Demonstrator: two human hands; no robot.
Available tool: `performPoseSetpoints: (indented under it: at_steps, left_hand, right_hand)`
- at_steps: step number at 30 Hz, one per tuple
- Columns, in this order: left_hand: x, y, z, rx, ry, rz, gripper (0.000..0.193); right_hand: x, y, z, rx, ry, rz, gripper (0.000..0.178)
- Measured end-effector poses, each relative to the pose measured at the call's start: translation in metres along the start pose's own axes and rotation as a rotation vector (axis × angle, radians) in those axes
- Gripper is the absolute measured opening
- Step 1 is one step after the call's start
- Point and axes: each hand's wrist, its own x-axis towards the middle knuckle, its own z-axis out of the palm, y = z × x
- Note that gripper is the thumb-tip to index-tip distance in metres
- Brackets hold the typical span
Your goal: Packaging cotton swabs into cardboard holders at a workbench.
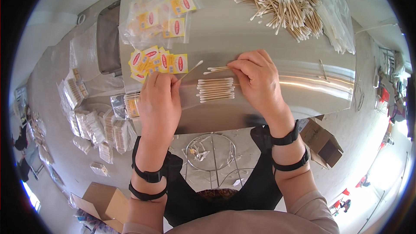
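Left fingers pinched on one white-tipped wooden swab, left of my parallel swab row; right fingers pinch similar swabs beyond it.

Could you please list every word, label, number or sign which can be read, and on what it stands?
Loose yellow-and-white paper cards: pale lettering in red ovals; wording not copied here.
Similar bagged cards: same red ovals; finer print too small to read.
White-tipped wooden cotton swabs in a flat row: none seen.
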Motion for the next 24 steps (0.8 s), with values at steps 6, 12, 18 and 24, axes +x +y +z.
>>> performPoseSetpoints:
  at_steps: [6, 12, 18, 24]
  left_hand:
    - [0.016, 0.006, 0.017, -0.043, 0.074, 0.261, 0.011]
    - [0.022, 0.010, 0.029, -0.152, 0.041, 0.355, 0.009]
    - [0.013, 0.021, 0.040, -0.625, 0.060, 0.216, 0.018]
    - [0.009, 0.016, 0.044, -0.593, 0.069, 0.226, 0.022]
  right_hand:
    - [-0.003, -0.011, 0.008, 0.159, -0.027, -0.021, 0.018]
    - [-0.007, -0.004, 0.005, 0.477, 0.180, 0.324, 0.010]
    - [-0.006, -0.019, 0.015, 0.461, 0.162, 0.205, 0.013]
    - [-0.004, -0.016, -0.002, 0.097, -0.043, 0.099, 0.015]
